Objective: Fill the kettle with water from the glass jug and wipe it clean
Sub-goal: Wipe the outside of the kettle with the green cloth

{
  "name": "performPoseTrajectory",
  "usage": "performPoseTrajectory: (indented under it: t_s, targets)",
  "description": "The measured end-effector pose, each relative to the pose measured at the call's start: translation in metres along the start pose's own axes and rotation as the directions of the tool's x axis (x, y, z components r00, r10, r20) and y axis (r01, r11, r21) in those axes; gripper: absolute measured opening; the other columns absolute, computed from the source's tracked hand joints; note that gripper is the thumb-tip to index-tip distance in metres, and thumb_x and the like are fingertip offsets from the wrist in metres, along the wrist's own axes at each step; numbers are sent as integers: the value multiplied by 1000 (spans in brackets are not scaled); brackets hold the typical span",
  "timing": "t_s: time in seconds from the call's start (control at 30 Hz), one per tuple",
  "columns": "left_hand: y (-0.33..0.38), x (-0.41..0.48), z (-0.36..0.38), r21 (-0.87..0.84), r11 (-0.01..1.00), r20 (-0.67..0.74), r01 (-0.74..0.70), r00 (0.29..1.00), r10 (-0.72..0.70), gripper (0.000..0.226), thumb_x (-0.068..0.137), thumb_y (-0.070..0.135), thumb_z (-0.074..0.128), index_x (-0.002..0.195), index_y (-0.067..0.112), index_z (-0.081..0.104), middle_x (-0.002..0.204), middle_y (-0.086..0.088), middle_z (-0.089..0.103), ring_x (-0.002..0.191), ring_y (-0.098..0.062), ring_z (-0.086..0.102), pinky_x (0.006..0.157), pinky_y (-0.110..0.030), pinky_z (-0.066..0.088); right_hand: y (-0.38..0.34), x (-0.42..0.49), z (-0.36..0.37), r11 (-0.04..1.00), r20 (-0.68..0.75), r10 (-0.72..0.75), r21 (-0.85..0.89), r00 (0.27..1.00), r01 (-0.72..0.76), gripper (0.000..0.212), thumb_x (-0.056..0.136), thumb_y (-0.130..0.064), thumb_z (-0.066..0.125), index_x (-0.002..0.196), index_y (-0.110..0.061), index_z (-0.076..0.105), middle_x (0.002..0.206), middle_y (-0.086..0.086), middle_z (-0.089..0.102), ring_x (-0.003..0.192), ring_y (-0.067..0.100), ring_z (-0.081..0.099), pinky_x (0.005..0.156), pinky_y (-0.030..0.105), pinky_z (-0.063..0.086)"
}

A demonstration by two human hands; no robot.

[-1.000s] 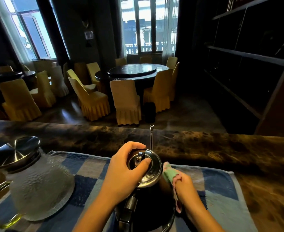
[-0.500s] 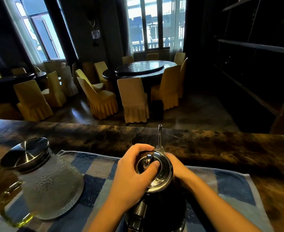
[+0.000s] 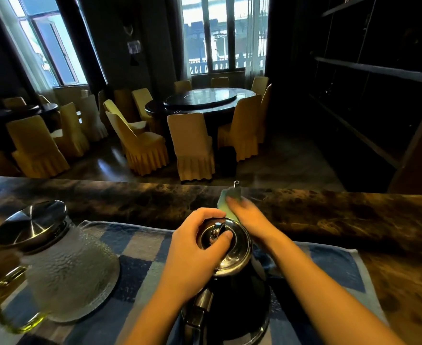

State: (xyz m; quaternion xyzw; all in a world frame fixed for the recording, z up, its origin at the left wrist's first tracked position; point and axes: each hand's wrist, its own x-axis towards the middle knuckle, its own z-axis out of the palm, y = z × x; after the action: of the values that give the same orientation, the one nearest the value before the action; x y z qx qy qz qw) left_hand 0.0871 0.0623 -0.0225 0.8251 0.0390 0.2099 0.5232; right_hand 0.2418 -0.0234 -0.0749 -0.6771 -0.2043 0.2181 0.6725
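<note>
Two hands at the kettle (image 3: 239,297), so where does each one sit?
One on top, one at the far side. The left hand (image 3: 195,255) lies over the lid (image 3: 232,252), its fingers (image 3: 205,216) curled round the lid's far rim and the thumb pressed against the knob (image 3: 216,231) in the middle.
And the right hand (image 3: 248,216)?
It reaches past the lid toward the far edge of the tabletop (image 3: 354,220) and holds a green cloth (image 3: 226,201) against the thin spout (image 3: 236,184). Those fingers are blurred; they look closed on the cloth, but I cannot tell how each one lies. Only the open tip of the spout shows above the cloth.
Where does the kettle itself stand?
Upright on a blue checked towel (image 3: 341,265), about midway along the near edge of the tabletop. Its dark body is below and between both wrists, and its handle (image 3: 200,310) points at the near edge, beside the left forearm.
What about the glass jug (image 3: 70,270)?
On the same towel, toward the left edge, apart from the kettle and from both hands. Its steel cap (image 3: 30,225) is on, and its clear handle (image 3: 13,319) points to the near left corner.
</note>
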Motion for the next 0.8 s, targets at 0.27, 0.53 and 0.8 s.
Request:
performPoseTrajectory:
  t_s: [0.27, 0.53, 0.8]
  targets:
    - [0, -1, -1, 10, 1000, 13, -4, 1000, 4, 28, 75, 28, 64, 103, 26, 63, 98, 10, 67, 93, -1, 64, 78, -13, 51, 34, -47, -8, 951, 89, 307, 1, 948, -308, 30, 94, -31, 56, 81, -14, 77, 89, 7, 73, 78, 9, 69, 79, 27, 53]
    - [-3, 1, 0, 15, 999, -1, -42, 999, 42, 24, 82, 10, 66, 103, 23, 64, 99, 8, 67, 91, 0, 63, 74, -8, 48, 15, -125, 1, 996, 49, -19, 85, 999, 15, 32, 93, -44, 35, 125, -51, 40, 126, -38, 43, 118, -23, 37, 102, 5, 31]
    - [-5, -2, 0, 43, 998, -23, -49, 998, 50, 31, 73, 30, 63, 104, 25, 63, 104, 7, 63, 97, -1, 60, 83, -15, 46, 10, -85, 8, 997, -3, -62, 36, 998, 62, 38, 102, -31, 33, 88, -21, 67, 78, -10, 70, 76, -3, 65, 77, 11, 48]
